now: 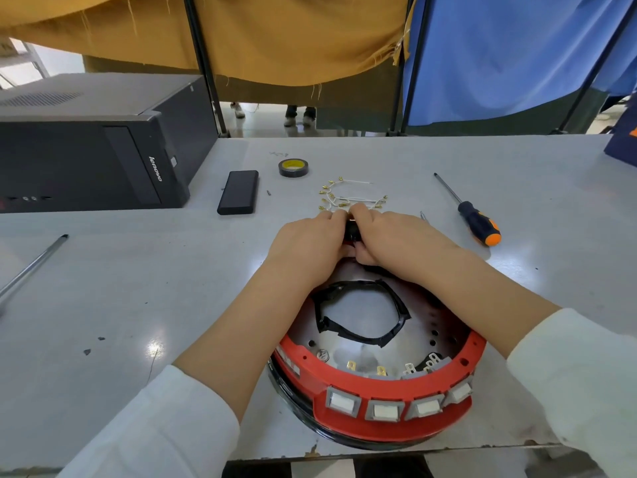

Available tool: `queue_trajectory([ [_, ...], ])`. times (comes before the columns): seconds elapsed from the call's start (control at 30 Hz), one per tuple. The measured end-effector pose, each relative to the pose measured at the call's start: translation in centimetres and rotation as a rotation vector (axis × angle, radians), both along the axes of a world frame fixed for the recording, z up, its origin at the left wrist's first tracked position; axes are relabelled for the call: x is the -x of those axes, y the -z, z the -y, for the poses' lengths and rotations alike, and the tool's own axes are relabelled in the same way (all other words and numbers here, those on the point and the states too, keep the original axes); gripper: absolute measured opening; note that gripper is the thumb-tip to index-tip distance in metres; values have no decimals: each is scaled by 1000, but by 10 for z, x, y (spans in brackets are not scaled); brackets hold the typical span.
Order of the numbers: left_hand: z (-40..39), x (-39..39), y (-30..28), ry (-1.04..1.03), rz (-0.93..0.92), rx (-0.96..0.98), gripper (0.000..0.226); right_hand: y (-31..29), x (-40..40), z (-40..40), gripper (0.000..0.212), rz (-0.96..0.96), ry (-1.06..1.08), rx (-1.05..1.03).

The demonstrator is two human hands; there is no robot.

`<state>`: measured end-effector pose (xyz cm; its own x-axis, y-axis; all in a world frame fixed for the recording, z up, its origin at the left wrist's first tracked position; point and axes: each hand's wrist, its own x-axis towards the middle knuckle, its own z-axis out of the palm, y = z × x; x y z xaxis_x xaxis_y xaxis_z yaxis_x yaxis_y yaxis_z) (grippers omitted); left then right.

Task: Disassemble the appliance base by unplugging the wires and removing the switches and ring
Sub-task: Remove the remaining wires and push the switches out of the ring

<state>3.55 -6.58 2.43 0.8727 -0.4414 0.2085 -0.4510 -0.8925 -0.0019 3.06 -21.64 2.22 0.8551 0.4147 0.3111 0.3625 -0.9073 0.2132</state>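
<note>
Both of our hands meet just past the far rim of the appliance base (379, 405). Our left hand (310, 243) and our right hand (396, 239) curl inward around a small black part (352, 232), fingers of each pinching it from either side; most of that part is hidden, so we cannot tell what it is or which way it points.

We see the base lying flat on the counter (138, 305), near the front edge, its open side facing up. Its red ring (344, 377) curves toward us, and a row of grey-framed switches (382, 410) with white rockers sits along the outer wall, facing us and running left to right. Behind them, brass and silver terminals stand bare inside the ring. On the metal floor of the base lies a loop of black tape-wrapped material (362, 312), roughly flat.

Just beyond our fingers sits a loose cluster of white wires (348, 198) with brass connectors, spread across the counter. Farther back we see a roll of black tape (293, 167) lying flat and a black rectangular block (238, 192), its long axis running away from us. An orange-and-black screwdriver (472, 215) lies to the right, handle toward us, tip pointing away to the left. A computer tower (86, 143) rests on its side at far left, and a metal rod (32, 267) lies slanted near the left edge.
</note>
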Motion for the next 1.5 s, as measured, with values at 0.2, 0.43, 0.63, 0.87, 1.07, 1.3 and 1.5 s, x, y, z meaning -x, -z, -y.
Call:
queue_trajectory([
  [0.2,3,7,-6,39,133,-190,25,0,-1,-1,31,1,8,84],
  [0.43,6,11,-9,-9,126,-242,28,-1,1,-3,31,-9,19,106],
  [0.63,7,11,-11,-36,89,-191,31,0,0,-3,32,10,27,107],
  [0.87,2,9,-8,17,80,-157,30,-6,4,-1,27,-32,0,22],
  [1.07,8,1,4,138,136,-139,44,-14,6,12,15,-240,102,-129],
  [1.3,25,-2,4,51,224,-208,24,-13,-1,18,14,-326,203,-266],
  [1.5,22,-9,2,104,268,-354,34,-9,4,15,8,-267,206,-284],
])
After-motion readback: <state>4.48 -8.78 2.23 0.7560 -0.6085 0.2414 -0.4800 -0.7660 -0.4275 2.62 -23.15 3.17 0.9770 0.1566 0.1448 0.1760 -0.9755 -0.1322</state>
